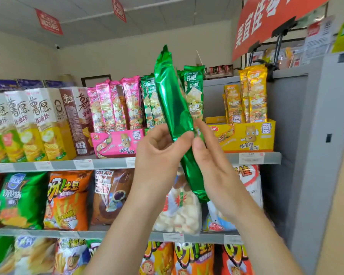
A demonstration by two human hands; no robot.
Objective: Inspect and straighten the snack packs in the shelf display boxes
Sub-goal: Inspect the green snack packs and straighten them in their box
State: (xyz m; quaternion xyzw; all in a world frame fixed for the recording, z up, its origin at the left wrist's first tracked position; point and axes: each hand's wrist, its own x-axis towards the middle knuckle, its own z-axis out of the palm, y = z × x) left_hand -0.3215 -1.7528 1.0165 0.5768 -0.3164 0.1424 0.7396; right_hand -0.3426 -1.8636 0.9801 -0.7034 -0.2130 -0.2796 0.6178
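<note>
Pinching the green snack pack [173, 100] by its middle with left hand [159, 151] and right hand [213, 161]. Holding it up before the shelf [48, 165], between pink display box [115, 141] and yellow display box [246, 135], shiny back turned for a look.

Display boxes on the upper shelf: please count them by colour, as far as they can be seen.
Pink display box: 1
Yellow display box: 1
Green display box: 1, only a sliver shows, partly hidden behind the held green pack
Total: 3
</note>
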